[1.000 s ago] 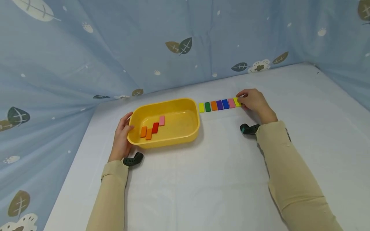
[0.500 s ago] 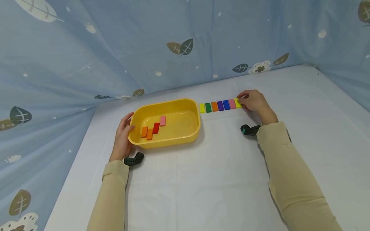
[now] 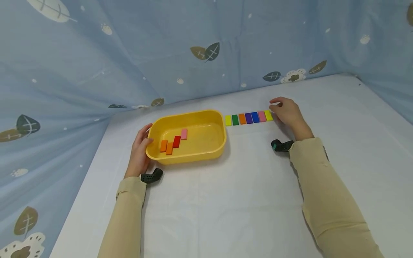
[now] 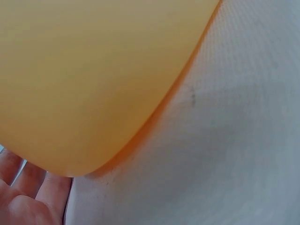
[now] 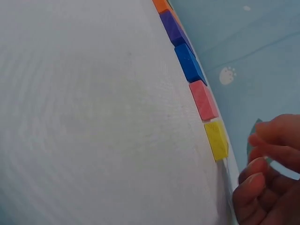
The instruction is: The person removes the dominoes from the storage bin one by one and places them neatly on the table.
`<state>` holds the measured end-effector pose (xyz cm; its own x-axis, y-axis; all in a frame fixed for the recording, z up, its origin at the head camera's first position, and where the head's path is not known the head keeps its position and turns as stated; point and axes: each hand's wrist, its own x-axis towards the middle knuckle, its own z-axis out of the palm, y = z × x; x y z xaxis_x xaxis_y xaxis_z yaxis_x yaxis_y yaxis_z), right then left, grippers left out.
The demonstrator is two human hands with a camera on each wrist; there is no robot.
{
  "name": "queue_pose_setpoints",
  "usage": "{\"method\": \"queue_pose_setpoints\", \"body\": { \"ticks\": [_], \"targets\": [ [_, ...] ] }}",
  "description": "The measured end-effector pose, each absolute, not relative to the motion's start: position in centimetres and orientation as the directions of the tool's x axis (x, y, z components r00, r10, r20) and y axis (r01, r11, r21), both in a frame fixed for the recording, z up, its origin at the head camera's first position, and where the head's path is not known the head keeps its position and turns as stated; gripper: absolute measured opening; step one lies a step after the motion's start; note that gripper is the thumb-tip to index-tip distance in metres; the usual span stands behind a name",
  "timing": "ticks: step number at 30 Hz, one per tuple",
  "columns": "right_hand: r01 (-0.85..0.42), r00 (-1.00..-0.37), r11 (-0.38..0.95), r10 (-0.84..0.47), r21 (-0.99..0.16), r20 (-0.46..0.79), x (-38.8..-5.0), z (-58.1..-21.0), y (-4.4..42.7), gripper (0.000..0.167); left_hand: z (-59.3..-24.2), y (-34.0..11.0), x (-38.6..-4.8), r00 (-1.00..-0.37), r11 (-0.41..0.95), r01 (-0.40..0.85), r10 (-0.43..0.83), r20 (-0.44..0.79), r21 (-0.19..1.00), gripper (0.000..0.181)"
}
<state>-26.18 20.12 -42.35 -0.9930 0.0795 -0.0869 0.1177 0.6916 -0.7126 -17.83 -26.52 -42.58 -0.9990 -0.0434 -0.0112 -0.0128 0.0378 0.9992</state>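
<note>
My left hand (image 3: 138,154) holds the left end of a yellow plastic basin (image 3: 193,157), thumb at the rim and fingers along the outside. In the left wrist view, some fingers (image 4: 52,192) show beside the basin's wall. Right of the basin runs a row of small coloured blocks: yellow (image 3: 228,120), green (image 3: 235,119), orange (image 3: 242,118), purple (image 3: 248,118), blue (image 3: 255,116), pink (image 3: 262,116) and yellow (image 3: 268,115). My right hand (image 3: 288,114) is just beside that last yellow block, apart from it in the right wrist view, fingers loosely bent around nothing.
Inside the basin lie two orange blocks (image 3: 164,146), a red block (image 3: 176,141) and a pink block (image 3: 184,134). A white cloth (image 3: 219,200) covers the table. Behind it hangs a blue leaf-patterned curtain (image 3: 161,53). Each wrist carries a black camera (image 3: 282,146).
My right hand has let go of the end yellow block and drawn slightly away from it. The block stays in the row. My left hand keeps its hold on the basin.
</note>
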Motion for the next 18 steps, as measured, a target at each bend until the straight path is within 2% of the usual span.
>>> {"method": "queue_pose_setpoints", "body": {
  "ticks": [9,18],
  "targets": [
    [-0.008,-0.994,0.633,0.077,-0.774,0.073,-26.2,-41.1,17.6,0.039,-42.8,-27.0,-17.8,-0.999,0.057,0.001,-0.047,0.004,0.998,0.05],
    [-0.163,-0.987,0.586,-0.1,-0.794,0.13,-26.0,-40.5,15.0,0.04,-43.0,-26.6,-18.2,-0.998,0.084,-0.008,-0.066,-0.003,0.996,0.05]
  ]
}}
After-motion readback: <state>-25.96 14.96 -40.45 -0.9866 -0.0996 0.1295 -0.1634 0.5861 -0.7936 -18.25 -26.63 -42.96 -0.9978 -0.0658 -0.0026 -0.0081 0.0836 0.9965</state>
